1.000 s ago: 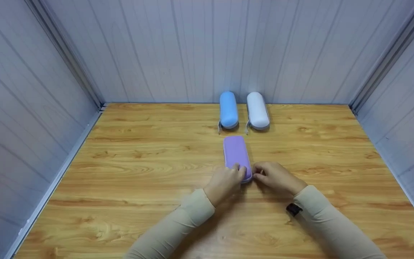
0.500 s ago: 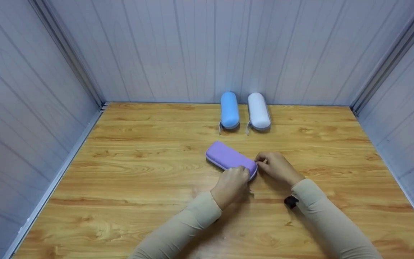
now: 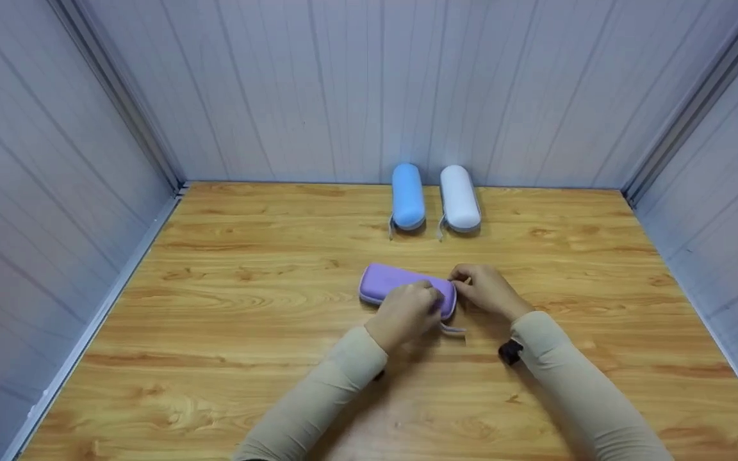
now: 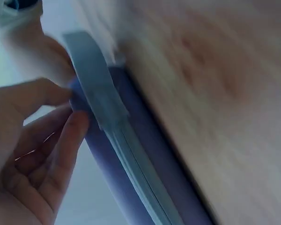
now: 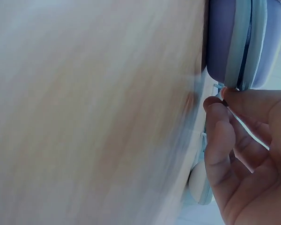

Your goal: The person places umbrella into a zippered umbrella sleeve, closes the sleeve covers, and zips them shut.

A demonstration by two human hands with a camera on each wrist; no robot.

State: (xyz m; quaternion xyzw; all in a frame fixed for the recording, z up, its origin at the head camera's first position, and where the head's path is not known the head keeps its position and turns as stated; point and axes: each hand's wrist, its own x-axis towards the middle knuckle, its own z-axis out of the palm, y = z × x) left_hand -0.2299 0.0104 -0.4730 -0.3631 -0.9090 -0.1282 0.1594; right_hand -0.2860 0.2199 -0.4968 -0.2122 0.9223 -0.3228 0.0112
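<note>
A purple zippered hard case [image 3: 394,278] lies on the table, slanting slightly down to the right. My left hand [image 3: 407,310] reaches over its near side and grips it near the right end with curled fingers. In the left wrist view, thumb and fingertips press the purple shell beside a grey strap [image 4: 91,70] and the zipper [image 4: 143,173]. At the case's far right corner my right hand [image 3: 489,291] pinches the zipper pull [image 5: 223,96] between thumb and index finger. A narrow dark slit [image 5: 246,49] shows between the grey zipper edges in the right wrist view.
Behind, a blue case [image 3: 409,195] and a white case [image 3: 460,197] stand side by side near the back wall [image 3: 279,96], each with a strap at its near end. Side walls bound the wooden table [image 3: 247,352] left and right.
The purple case has turned counterclockwise, from pointing away to lying nearly crosswise. The left hand turned it while the right hand moved slightly away from the person, staying at its right end.
</note>
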